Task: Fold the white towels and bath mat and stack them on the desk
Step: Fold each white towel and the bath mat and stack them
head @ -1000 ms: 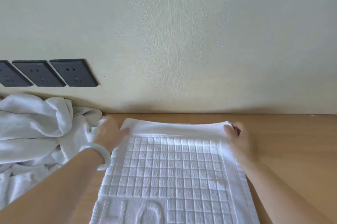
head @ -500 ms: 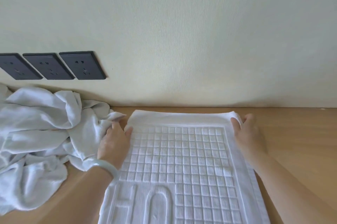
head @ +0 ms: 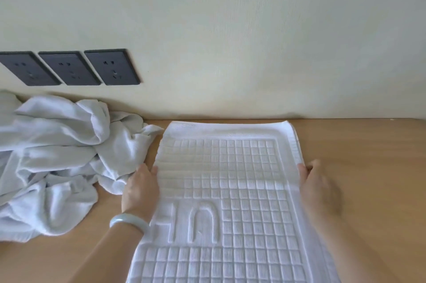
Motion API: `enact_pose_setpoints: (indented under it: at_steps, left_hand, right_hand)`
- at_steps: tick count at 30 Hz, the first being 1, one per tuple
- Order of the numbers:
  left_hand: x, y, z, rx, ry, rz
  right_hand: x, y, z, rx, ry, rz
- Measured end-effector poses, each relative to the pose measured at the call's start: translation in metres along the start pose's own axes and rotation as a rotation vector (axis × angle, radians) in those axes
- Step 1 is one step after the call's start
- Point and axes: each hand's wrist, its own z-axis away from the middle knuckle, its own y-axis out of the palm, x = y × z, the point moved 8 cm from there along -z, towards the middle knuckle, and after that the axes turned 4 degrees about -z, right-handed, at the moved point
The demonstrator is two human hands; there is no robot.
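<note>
A white bath mat (head: 230, 167) with a raised grid and embossed letters lies flat on the wooden desk (head: 373, 156), its far edge near the wall. My left hand (head: 140, 188) holds the mat's left edge about halfway along, thumb on top and fingers tucked under. At the same height on the right edge, my right hand (head: 318, 186) pinches the mat with the thumb over the border. A crumpled heap of white towels (head: 57, 156) sits on the desk to the left, touching my left hand's side of the mat.
Three dark wall sockets (head: 110, 67) are set in the cream wall above the towel heap. A pale bracelet (head: 129, 222) circles my left wrist. Bare desk surface stretches to the right of the mat.
Both hands have slid from the mat's far corners back along its side edges to about the middle. The view has tilted down, showing more of the mat.
</note>
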Motion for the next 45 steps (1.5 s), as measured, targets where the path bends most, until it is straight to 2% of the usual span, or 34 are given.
enact_pose_setpoints:
  at_steps: [4,7,10,12,15,17,19,22,27,29,32,34,38,42,45]
  left_hand:
    - [0.014,-0.003,0.033,0.002,0.007,-0.173]
    - [0.016,-0.003,0.044,0.012,0.09,-0.211]
    - [0.013,-0.003,0.043,-0.042,0.101,-0.239]
    - [-0.007,0.0,0.058,-0.141,0.205,-0.324]
    - [-0.043,0.035,0.1,-0.097,0.475,-0.285]
    - [-0.044,0.052,0.113,-0.028,0.503,-0.225]
    - [-0.03,0.054,0.11,-0.032,0.482,-0.253]
    - [-0.001,0.043,0.106,-0.024,0.412,-0.251]
    - [0.05,0.023,0.117,-0.011,0.198,-0.192]
    - [0.034,0.02,0.145,-0.049,0.294,-0.233]
    - [-0.005,0.047,0.207,-0.002,0.552,-0.191]
    - [-0.002,0.055,0.222,0.024,0.556,-0.181]
    - [0.048,0.034,0.207,-0.029,0.484,-0.269]
    - [0.092,0.019,0.203,-0.029,0.396,-0.262]
    - [0.091,0.015,0.218,-0.028,0.328,-0.239]
  right_hand:
    - [-0.003,-0.006,0.03,0.03,-0.079,0.217]
    - [-0.005,-0.006,0.042,0.052,-0.122,0.225]
    - [0.004,-0.012,0.042,-0.076,-0.144,0.214]
    - [0.024,-0.016,0.054,-0.193,-0.183,0.22]
    - [0.082,0.023,0.104,-0.035,-0.475,0.137]
    - [0.098,0.055,0.132,0.103,-0.609,0.15]
    - [0.082,0.067,0.133,0.176,-0.568,0.184]
    - [0.039,0.053,0.12,0.152,-0.421,0.224]
    - [-0.022,0.015,0.124,0.068,-0.029,0.251]
    - [0.001,0.017,0.153,0.051,-0.112,0.222]
    - [0.064,0.055,0.227,0.166,-0.43,0.141]
    - [0.075,0.067,0.255,0.216,-0.531,0.146]
    - [0.021,0.04,0.241,0.192,-0.44,0.223]
    - [-0.041,0.012,0.235,0.179,-0.257,0.285]
    - [-0.043,0.003,0.249,0.098,-0.157,0.269]
